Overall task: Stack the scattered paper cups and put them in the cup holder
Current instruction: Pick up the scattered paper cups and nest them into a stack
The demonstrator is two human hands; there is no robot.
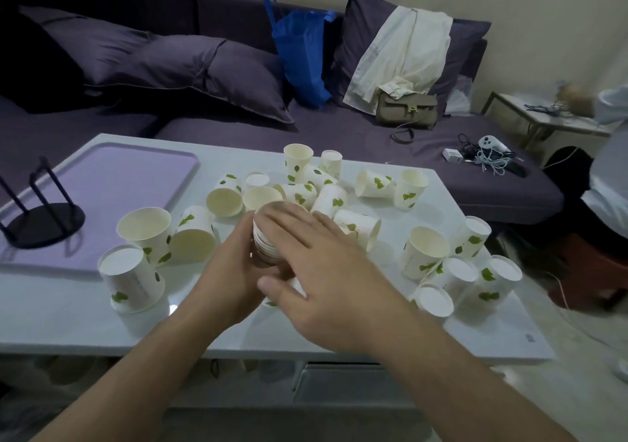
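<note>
While the stack of nested cups (263, 248) stands near the middle of the tabletop (61, 316), the person's left hand (234, 271) wraps around its lower part from the left, fingers curled about the side, forearm reaching in from the near left. Over the top lies the right hand (319, 265), palm down, fingers straight and spread flat across the uppermost rim, thumb stretched toward the near side; its forearm comes in from the near right.

Around them loose paper cups (146, 234) with green leaf prints lie scattered, some upright, some on their sides, some upside down, in clusters to the left, far side and right. On the far left, the black cup holder (40, 220) with its upright posts stands on a lilac tray (136, 169), well apart from the stack. Beyond the tabletop runs a purple sofa (339, 129) carrying pillows, a blue bag (302, 54) and a small handbag (406, 110).
</note>
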